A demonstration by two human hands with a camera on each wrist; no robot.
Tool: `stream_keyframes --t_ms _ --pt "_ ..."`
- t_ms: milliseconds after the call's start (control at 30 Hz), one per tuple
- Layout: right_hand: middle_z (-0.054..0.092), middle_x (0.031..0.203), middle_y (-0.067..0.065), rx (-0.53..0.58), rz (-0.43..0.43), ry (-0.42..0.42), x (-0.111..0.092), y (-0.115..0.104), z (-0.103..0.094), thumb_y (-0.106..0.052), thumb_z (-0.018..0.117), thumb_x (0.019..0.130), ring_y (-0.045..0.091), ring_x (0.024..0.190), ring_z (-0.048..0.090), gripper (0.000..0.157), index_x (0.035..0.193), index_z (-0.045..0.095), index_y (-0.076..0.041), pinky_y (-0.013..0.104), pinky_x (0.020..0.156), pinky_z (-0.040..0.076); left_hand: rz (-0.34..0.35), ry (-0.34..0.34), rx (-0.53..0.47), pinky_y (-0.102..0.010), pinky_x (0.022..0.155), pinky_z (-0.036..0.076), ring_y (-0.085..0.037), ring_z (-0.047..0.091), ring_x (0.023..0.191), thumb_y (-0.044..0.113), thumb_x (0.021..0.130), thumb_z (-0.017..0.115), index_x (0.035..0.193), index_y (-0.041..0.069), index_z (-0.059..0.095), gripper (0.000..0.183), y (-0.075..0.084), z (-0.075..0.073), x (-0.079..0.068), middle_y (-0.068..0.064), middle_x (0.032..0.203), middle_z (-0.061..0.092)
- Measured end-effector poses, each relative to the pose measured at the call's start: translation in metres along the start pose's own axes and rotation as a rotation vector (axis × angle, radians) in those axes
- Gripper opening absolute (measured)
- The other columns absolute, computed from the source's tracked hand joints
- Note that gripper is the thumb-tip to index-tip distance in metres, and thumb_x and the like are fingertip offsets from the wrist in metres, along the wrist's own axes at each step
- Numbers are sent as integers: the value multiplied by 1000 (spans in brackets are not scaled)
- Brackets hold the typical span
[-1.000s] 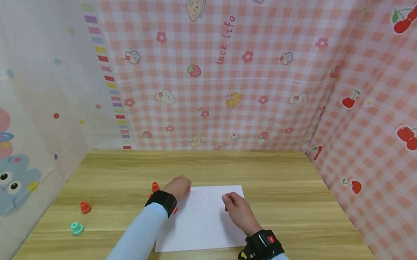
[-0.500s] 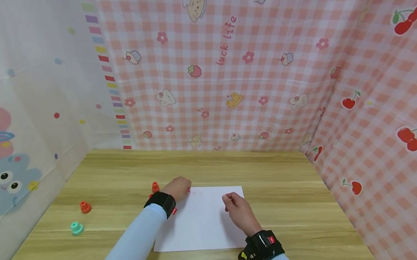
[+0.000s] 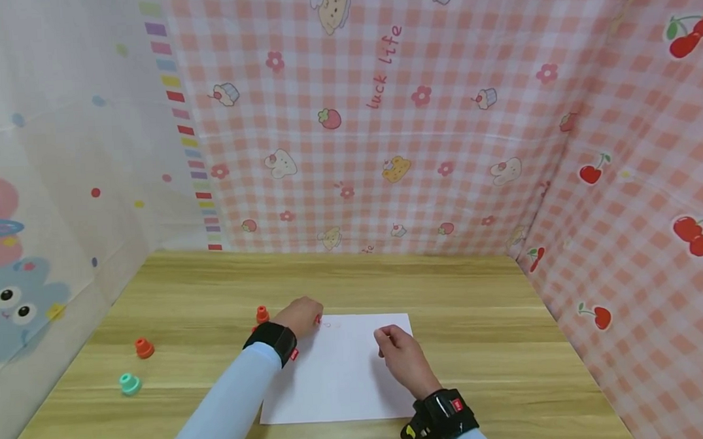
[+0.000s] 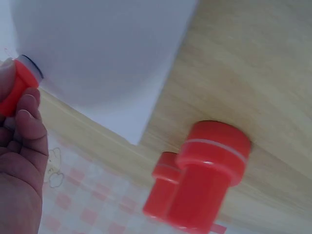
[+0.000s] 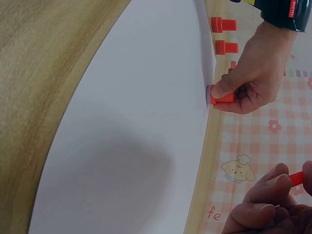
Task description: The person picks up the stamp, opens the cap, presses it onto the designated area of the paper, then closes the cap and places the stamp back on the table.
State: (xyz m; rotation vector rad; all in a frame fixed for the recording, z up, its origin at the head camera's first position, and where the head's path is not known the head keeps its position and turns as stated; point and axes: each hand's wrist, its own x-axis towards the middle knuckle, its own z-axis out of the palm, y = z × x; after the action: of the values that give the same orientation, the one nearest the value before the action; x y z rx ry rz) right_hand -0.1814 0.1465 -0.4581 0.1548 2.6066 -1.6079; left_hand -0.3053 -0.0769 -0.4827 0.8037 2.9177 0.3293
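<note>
My left hand (image 3: 299, 317) pinches a red toy stamp (image 4: 22, 83) by its body, over the far left corner of a white paper sheet (image 3: 341, 390). The stamp's pale, dark-edged base faces the sheet; whether it touches I cannot tell. Faint red marks (image 3: 332, 325) lie on the paper near its far edge, beside that hand. My right hand (image 3: 406, 361) is over the sheet's right side, fingers curled. In the right wrist view it pinches a small red piece (image 5: 296, 179) between thumb and finger, mostly hidden, perhaps a cap.
Two red stamps stand left of the paper, the nearer one (image 4: 200, 190) in front of the other (image 4: 161, 195) in the left wrist view. Farther left on the wooden table (image 3: 480, 332) are another red stamp (image 3: 144, 348) and a teal one (image 3: 130, 384). Patterned cloth (image 3: 354, 147) hangs behind.
</note>
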Motion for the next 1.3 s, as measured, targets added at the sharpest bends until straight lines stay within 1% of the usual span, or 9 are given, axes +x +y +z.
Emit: stream_keyframes --t_ms 267,467,633,733,833,1000,1200,1300 --pt "57 85 5 -5 11 -7 0 1 1 -37 51 104 22 78 52 36 115 61 -4 33 65 40 2 -6 63 -35 79 52 -20 56 75 2 89 72 88 7 68 7 3 2 -1 -3 78 62" --pt "57 83 6 -7 -11 -1 0 -1 0 -36 51 104 22 75 52 36 115 60 -3 33 63 41 -11 -12 48 -35 81 51 -20 56 78 2 90 71 89 7 67 6 5 -1 -3 -3 80 62" --pt "57 83 6 -5 -8 -1 0 -1 -1 -36 51 104 22 75 52 37 115 60 -3 33 63 40 -1 -13 39 -36 80 51 -20 55 77 1 89 71 86 6 67 7 8 -8 -6 -4 78 61" --pt "57 83 6 -8 -6 0 0 0 -1 -38 51 104 22 75 51 38 115 60 -3 33 63 40 1 -7 30 -36 79 50 -20 54 75 1 89 71 85 6 66 8 6 -8 -7 -3 77 59" --pt "57 83 6 -11 3 7 1 0 -1 -38 51 104 22 75 52 38 116 60 -3 33 63 40 -5 -17 35 -35 78 50 -20 53 74 2 89 71 85 7 66 8 4 -6 -4 -3 77 59" --pt "57 82 6 -17 -5 17 1 1 -2 -37 51 104 22 75 52 37 115 61 -3 33 63 40 -12 -26 51 -36 80 50 -21 53 75 1 90 70 85 7 66 8 4 -6 -1 -4 79 60" --pt "57 81 6 -13 -22 22 1 3 -3 -32 51 104 22 73 52 33 113 61 -3 33 62 40 20 -10 72 -36 82 51 -22 54 76 3 90 71 85 7 65 8 2 -7 -2 -4 80 61" --pt "57 81 6 -9 -17 20 0 4 -3 -32 51 104 22 73 52 32 113 61 -3 33 62 41 24 7 58 -36 82 50 -21 53 77 5 89 72 88 8 66 7 -1 -7 -3 -3 80 61"
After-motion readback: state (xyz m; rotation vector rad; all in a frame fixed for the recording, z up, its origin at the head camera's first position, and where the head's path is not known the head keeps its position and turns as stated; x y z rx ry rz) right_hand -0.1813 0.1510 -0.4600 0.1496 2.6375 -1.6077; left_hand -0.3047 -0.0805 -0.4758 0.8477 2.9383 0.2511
